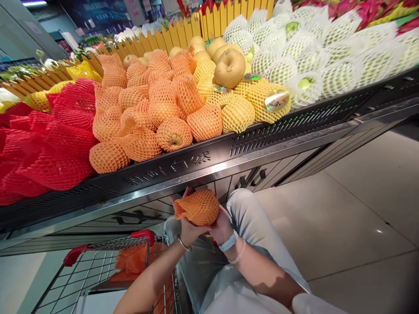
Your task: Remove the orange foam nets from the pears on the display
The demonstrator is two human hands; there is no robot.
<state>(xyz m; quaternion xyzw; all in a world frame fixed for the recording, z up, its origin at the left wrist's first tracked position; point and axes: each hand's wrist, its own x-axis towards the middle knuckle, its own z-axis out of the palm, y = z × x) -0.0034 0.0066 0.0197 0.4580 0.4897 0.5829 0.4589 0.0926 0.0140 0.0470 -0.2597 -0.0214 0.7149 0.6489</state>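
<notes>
Orange foam-netted fruit (196,208) cradled between left hand (189,231) and right hand (221,226), fingers (187,191) curled around its underside, above the shopping cart (108,253).

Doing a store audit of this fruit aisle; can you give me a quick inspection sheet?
surface: black metal display ledge with steel trim, carrying the fruit.
things: round fruit in orange foam netting, cradled by both hands.
clutter: bare golden pear among netted fruit; red foam nets at the display's left end.
hands: left hand and right hand both hold the fruit.
cables: nothing seen.
surroundings: red-handled wire shopping cart, beige tile floor.
</notes>
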